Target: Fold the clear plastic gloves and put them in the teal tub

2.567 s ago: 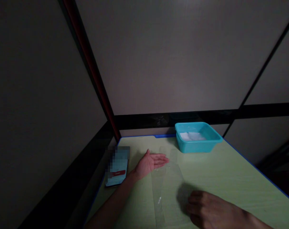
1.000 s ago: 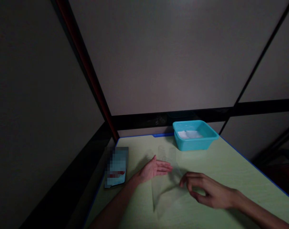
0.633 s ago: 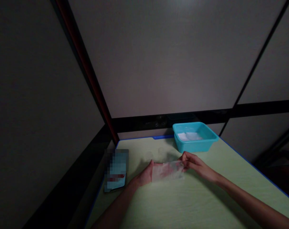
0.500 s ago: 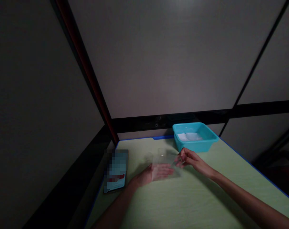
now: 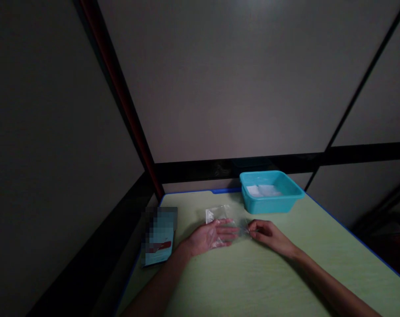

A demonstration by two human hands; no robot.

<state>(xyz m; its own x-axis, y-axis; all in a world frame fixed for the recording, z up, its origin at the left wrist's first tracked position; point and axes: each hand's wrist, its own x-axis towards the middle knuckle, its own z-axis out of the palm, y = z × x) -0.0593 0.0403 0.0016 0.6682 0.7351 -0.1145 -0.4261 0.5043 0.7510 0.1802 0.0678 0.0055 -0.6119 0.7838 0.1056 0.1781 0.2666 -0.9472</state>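
Note:
A clear plastic bag (image 5: 224, 219) lies folded on the green table (image 5: 279, 277), between my two hands. My left hand (image 5: 209, 235) rests flat on its near left part, fingers stretched out toward the right. My right hand (image 5: 268, 234) is closed in a pinch on the bag's right edge. The bag's far corner sticks up a little behind my left fingers.
A turquoise plastic tub (image 5: 269, 191) with something white inside stands at the back of the table. A phone (image 5: 158, 242) with a lit screen lies at the left edge. Dark partition walls close in the left and back sides.
My right hand came from the near side, lifted the long clear bag's end and carried it over toward my left hand. The bag now lies doubled over and shorter.

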